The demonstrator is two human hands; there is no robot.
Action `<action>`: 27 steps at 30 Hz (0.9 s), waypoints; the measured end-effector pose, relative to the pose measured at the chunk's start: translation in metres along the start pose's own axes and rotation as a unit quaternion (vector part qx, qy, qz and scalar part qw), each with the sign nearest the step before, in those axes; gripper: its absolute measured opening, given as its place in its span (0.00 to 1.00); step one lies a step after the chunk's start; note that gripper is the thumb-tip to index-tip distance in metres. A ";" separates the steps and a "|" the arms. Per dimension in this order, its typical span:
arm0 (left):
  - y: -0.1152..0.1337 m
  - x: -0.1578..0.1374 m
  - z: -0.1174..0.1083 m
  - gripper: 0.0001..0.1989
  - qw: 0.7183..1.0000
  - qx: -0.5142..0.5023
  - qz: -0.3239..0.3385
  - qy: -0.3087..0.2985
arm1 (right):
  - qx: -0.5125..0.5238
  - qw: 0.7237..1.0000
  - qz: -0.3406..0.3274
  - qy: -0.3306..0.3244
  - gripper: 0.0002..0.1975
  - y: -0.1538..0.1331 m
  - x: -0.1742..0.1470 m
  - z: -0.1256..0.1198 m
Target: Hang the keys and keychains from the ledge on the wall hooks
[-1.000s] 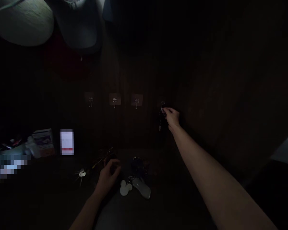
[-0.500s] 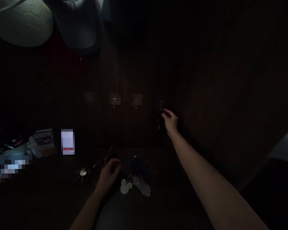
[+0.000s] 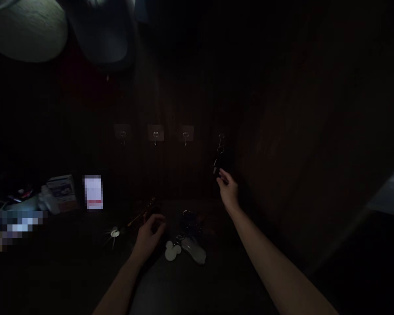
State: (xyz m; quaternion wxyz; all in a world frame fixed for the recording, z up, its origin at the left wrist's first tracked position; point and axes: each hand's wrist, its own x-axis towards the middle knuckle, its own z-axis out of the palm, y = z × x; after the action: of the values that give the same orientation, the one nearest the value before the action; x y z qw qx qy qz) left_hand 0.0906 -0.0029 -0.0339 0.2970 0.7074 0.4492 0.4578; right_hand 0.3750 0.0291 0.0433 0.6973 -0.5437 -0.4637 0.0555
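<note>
A key ring (image 3: 220, 149) hangs on the rightmost wall hook (image 3: 221, 138), with dark keys (image 3: 216, 164) dangling below it. My right hand (image 3: 228, 186) is just under and to the right of these keys, its thumb and fingers slightly apart and nothing visible between them. Low over the dark surface, my left hand (image 3: 150, 232) is loosely curved, with a gap between thumb and fingers. To its right lie a pale mouse-head-shaped charm (image 3: 171, 251) and a grey elongated fob (image 3: 194, 250). A bunch of keys (image 3: 114, 233) lies to its left.
Three more hooks (image 3: 155, 134) line the wall to the left. A box (image 3: 63, 192) and other items stand at the left. Caps (image 3: 100, 37) hang at the upper left. A dark, beaded-looking item (image 3: 188, 218) lies behind the grey fob.
My right hand has let go of the key ring and moved down; the ring now hangs from the rightmost hook. My left hand has hardly moved.
</note>
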 end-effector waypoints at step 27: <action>-0.002 0.000 -0.001 0.11 0.999 0.027 0.013 -0.013 | -0.073 0.941 -0.049 -0.325 0.09 -0.014 -0.112 0.012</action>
State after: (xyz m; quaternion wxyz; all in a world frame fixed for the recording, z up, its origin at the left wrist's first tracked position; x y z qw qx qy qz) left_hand 0.0892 -0.0023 -0.0351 0.2776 0.7269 0.4487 0.4396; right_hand 0.2974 -0.0336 -0.0118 0.4687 -0.5220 -0.6941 0.1612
